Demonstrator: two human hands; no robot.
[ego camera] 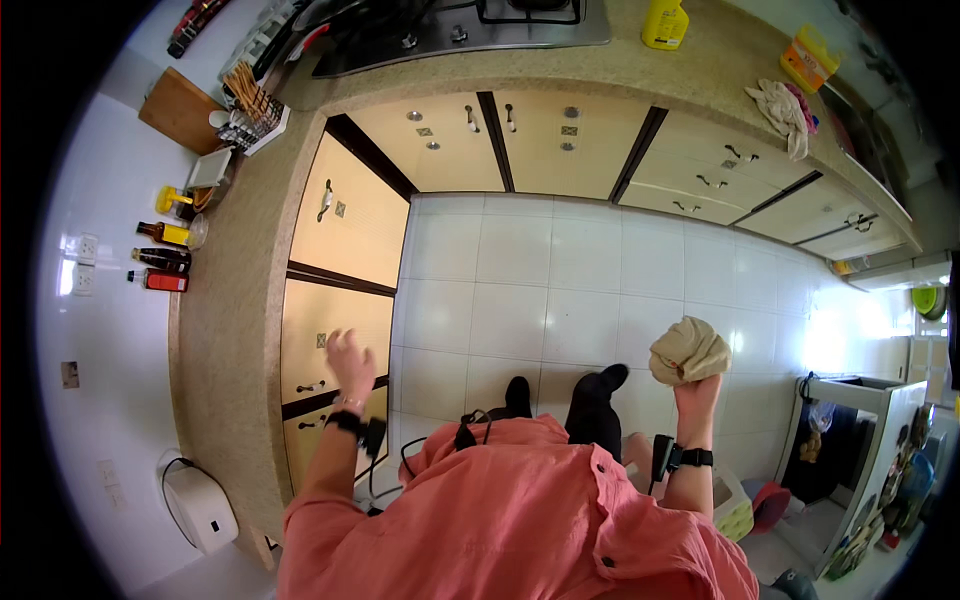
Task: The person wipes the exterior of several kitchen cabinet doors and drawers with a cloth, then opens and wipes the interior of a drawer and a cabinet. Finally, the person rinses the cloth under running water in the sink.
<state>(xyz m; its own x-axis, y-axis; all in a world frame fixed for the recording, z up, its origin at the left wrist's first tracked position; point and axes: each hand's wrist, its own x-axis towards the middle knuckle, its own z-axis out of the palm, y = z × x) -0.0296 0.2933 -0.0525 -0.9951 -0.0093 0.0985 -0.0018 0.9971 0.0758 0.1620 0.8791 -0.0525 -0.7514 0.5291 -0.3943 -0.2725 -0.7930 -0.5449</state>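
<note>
My right hand (697,386) grips a bunched beige cloth (690,351) above the tiled floor. My left hand (351,366) holds nothing; its fingers are spread and slightly bent in front of the cream cabinet door (337,330), and whether it touches the door cannot be told. Another crumpled cloth (784,112) hangs over the far counter's edge at the right, beside a yellow container (808,61). A yellow bottle (665,26) stands on the same counter, to the right of the gas stove (465,37).
The stone counter (225,337) runs along my left, with sauce bottles (163,259), a chopstick rack (251,112), a wooden board (178,111) and a white appliance (201,510). An open-fronted white cabinet (855,435) stands at the right, near a green-and-white bin (731,510).
</note>
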